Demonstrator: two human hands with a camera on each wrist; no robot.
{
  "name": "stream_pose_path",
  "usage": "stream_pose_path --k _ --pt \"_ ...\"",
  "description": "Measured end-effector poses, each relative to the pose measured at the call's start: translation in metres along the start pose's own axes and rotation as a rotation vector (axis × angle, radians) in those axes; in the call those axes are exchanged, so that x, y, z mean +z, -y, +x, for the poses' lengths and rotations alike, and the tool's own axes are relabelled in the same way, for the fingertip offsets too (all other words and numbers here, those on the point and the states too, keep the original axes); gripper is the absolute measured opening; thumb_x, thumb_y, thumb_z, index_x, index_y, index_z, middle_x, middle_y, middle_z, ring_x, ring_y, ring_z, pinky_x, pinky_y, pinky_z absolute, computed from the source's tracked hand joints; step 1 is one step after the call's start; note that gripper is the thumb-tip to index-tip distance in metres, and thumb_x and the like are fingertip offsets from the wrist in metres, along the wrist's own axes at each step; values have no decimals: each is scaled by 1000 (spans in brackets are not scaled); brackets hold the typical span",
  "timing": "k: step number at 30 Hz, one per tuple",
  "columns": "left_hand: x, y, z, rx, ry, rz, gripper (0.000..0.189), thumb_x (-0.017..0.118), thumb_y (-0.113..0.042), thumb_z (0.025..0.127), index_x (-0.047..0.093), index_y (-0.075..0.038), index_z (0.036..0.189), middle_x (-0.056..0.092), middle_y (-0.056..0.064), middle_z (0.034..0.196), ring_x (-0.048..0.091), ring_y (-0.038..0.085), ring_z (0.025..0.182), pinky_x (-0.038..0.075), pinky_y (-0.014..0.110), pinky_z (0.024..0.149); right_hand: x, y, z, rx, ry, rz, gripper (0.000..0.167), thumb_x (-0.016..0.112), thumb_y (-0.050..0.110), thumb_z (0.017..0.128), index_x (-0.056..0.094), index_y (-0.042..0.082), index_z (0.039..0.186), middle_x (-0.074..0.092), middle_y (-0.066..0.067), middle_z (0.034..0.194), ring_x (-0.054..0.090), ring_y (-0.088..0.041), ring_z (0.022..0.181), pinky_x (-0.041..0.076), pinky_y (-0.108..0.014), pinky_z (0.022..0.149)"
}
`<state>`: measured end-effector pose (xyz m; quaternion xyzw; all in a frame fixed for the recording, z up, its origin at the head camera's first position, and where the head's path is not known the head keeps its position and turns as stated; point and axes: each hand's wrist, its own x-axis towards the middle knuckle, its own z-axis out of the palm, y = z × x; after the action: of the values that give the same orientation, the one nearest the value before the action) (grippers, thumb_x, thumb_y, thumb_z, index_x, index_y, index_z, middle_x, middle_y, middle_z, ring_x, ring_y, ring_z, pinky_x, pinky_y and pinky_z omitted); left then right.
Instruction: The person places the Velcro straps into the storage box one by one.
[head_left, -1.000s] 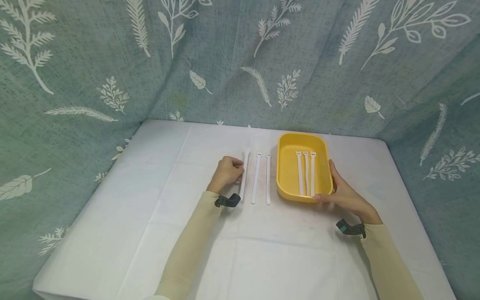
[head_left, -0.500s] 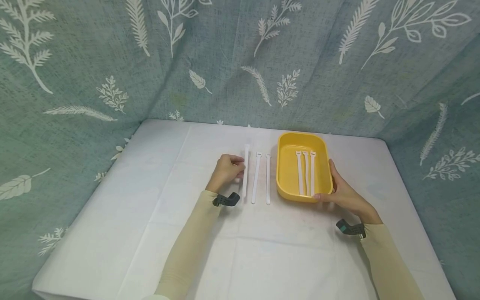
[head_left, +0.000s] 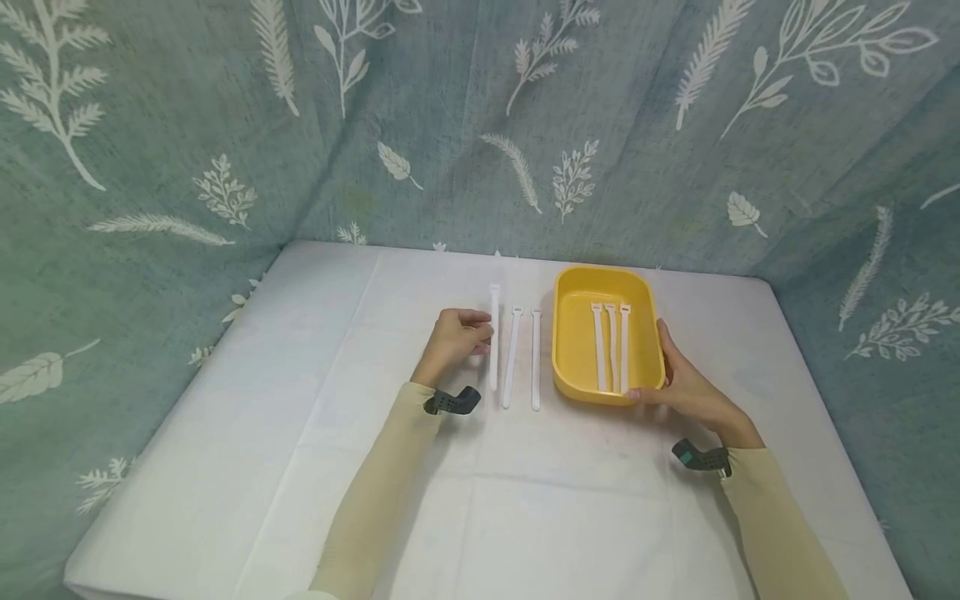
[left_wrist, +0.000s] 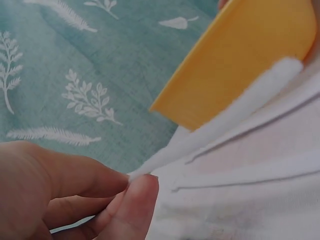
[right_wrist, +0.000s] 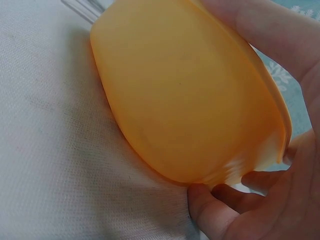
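Observation:
My left hand [head_left: 452, 340] pinches a white hook-and-loop cable tie [head_left: 494, 367] between thumb and forefinger, its slotted head pointing away from me. In the left wrist view the held cable tie [left_wrist: 235, 112] stretches up and right from the fingertips, overlapping the yellow tray. Two more white cable ties, a nearer one [head_left: 512, 358] and a farther one [head_left: 536, 362], lie side by side on the table to its right. My right hand [head_left: 690, 387] holds the yellow tray [head_left: 573, 358] at its near right corner, thumb over the rim. Inside lie three white cable ties [head_left: 613, 346] in a row.
A white cloth [head_left: 562, 525] covers the table, with fold lines across it. A blue-green curtain [head_left: 450, 192] with white leaf prints hangs behind the table and along both sides.
The left hand has raised the leftmost cable tie off the cloth and shifted it slightly right and away from me. The right hand and tray have stayed put.

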<state>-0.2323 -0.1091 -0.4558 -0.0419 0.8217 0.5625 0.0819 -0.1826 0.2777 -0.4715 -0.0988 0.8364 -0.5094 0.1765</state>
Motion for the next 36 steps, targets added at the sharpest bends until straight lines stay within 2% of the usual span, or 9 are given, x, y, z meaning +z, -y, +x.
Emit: stream_pose_path --k 10,19,25,30,36 --pt "6 -3 -4 37 0 -55 33 65 -10 97 69 2 128 72 20 116 76 23 92 66 25 74 -1 1 -1 8 2 -6 137 87 27 84 -26 25 161 -17 -7 175 -6 -40 162 5 -72 127" --pt "13 -11 -7 49 10 -74 33 65 -9 97 69 1 128 72 18 114 76 24 91 67 29 77 1 -1 -1 22 -9 -19 138 88 29 83 -26 27 161 -15 -5 175 -4 -40 163 7 -73 126" --pt "17 -17 -7 70 22 -116 33 65 -7 96 69 2 127 71 19 113 75 23 93 66 27 76 1 -1 -1 4 -5 -3 137 87 25 83 -25 26 162 -15 -5 175 -3 -40 163 7 -73 126" --pt "20 -23 -7 84 26 -106 32 65 -7 97 69 2 127 70 18 112 75 24 93 66 25 75 2 0 -1 -1 -8 -11 137 87 27 82 -24 27 162 -14 -5 176 -3 -39 163 7 -73 126" --pt "23 -32 -7 73 35 -90 32 65 -12 98 69 -1 128 71 16 113 75 23 95 66 25 76 3 0 0 0 -12 -14 137 87 27 82 -24 27 162 -14 -4 176 -3 -39 163 7 -73 127"
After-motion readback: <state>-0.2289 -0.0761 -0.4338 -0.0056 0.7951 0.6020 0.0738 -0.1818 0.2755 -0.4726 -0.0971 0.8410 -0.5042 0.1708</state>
